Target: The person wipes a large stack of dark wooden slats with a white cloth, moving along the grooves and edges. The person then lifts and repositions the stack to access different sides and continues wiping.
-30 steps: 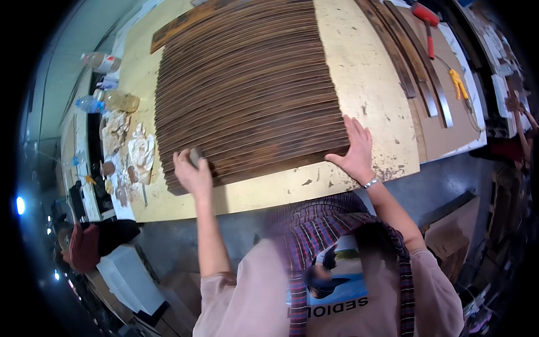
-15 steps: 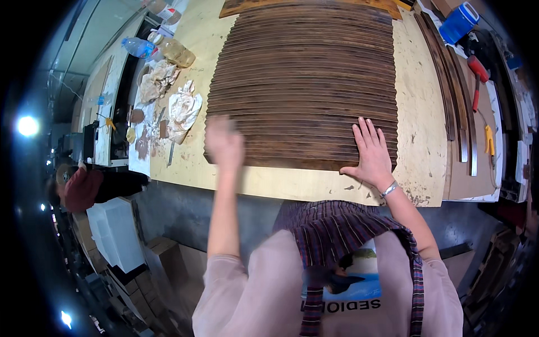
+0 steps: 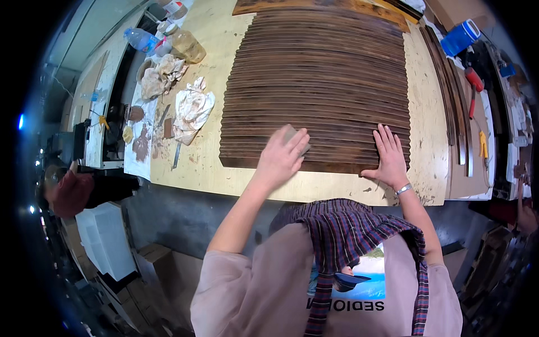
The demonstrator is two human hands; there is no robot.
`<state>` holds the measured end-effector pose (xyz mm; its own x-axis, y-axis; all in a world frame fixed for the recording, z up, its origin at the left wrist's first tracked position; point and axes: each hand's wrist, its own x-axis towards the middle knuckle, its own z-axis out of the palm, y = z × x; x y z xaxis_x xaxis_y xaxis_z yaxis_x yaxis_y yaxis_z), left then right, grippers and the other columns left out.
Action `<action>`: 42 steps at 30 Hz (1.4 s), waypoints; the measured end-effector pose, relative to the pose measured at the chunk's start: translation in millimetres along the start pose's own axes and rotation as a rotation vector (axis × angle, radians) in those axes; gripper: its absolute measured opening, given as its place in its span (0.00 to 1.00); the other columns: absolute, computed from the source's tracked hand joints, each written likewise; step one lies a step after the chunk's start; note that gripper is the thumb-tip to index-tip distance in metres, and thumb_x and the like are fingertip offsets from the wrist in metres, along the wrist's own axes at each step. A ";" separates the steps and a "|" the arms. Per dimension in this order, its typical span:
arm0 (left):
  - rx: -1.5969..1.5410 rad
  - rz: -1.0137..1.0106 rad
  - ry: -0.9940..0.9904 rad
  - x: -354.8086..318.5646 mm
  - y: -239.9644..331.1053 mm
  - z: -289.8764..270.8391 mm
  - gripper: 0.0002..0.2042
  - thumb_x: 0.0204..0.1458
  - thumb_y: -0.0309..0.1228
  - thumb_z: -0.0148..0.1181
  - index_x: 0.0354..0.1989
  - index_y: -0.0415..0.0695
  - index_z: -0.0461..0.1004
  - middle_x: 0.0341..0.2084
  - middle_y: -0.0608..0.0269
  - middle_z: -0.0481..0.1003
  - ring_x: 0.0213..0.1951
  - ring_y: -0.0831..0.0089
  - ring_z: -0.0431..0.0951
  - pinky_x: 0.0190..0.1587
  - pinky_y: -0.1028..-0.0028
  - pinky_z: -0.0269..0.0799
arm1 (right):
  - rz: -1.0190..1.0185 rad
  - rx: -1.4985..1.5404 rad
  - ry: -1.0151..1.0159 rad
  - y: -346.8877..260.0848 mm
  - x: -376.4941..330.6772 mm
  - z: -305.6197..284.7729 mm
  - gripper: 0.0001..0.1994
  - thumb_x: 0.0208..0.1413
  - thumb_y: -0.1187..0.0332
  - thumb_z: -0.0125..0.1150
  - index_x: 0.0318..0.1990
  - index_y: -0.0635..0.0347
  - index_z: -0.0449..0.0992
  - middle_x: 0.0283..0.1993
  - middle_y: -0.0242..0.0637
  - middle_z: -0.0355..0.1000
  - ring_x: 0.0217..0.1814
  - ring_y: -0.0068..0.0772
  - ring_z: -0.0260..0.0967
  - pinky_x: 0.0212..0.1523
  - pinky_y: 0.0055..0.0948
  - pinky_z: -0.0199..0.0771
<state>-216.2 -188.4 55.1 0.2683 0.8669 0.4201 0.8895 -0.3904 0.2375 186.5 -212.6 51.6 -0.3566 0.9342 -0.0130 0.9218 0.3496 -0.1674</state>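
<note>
A dark brown ribbed wooden panel [image 3: 317,84] lies flat on the pale wooden worktable [image 3: 208,168], its slats running across from left to right. Under the fingers of my left hand [image 3: 283,157] is a small grey-brown pad [image 3: 303,147], like a sanding pad, pressed on the panel's near part left of centre. My fingers hide much of the pad. Flat on the panel's near right corner rests my right hand [image 3: 390,157], fingers spread and thumb along the near edge. It holds nothing.
Stained crumpled rags [image 3: 193,109] and plastic bottles [image 3: 188,46] sit at the left, near a small brown block [image 3: 168,128]. Right of the panel lie long dark wooden strips [image 3: 449,84], a red mallet [image 3: 473,84] and a blue jug [image 3: 460,37]. Another person [image 3: 73,191] is at far left.
My left hand has moved right, from the panel's left edge toward its middle, and the pad now shows. My right hand stays on the corner. The whole view has shifted slightly.
</note>
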 end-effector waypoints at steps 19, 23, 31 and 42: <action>0.020 -0.029 0.131 55.3 -92.9 16.1 0.19 0.45 0.23 0.60 0.49 0.41 0.76 0.47 0.52 0.78 0.51 0.50 0.75 0.59 0.54 0.69 | -0.004 -0.042 0.031 -1.6 -0.8 4.7 0.67 0.25 0.35 0.76 0.75 0.59 0.53 0.81 0.45 0.47 0.83 0.48 0.42 0.79 0.51 0.42; -0.351 0.349 -0.159 74.2 -5.5 7.7 0.20 0.44 0.22 0.60 0.50 0.42 0.76 0.47 0.52 0.78 0.54 0.51 0.75 0.60 0.55 0.69 | -0.003 -0.046 0.019 -3.5 0.1 2.3 0.66 0.27 0.34 0.75 0.75 0.60 0.54 0.80 0.46 0.47 0.83 0.49 0.43 0.79 0.51 0.42; -0.151 0.085 0.224 105.1 -91.3 16.7 0.16 0.46 0.20 0.56 0.45 0.38 0.75 0.39 0.50 0.77 0.44 0.51 0.75 0.51 0.53 0.73 | -0.018 -0.088 0.006 0.5 0.6 6.1 0.66 0.28 0.29 0.71 0.74 0.63 0.54 0.80 0.49 0.48 0.82 0.52 0.44 0.79 0.53 0.42; -0.095 -0.062 0.029 152.2 -125.1 34.6 0.16 0.50 0.24 0.58 0.49 0.44 0.78 0.45 0.51 0.79 0.51 0.52 0.76 0.57 0.55 0.71 | -0.010 -0.078 -0.014 -2.5 4.0 3.0 0.66 0.27 0.31 0.73 0.74 0.61 0.54 0.80 0.46 0.47 0.82 0.49 0.43 0.79 0.51 0.43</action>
<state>-273.7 3.1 59.0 0.2018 0.8815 0.4269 0.8646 -0.3651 0.3452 182.3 -209.9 49.1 -0.3673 0.9298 -0.0253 0.9271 0.3638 -0.0899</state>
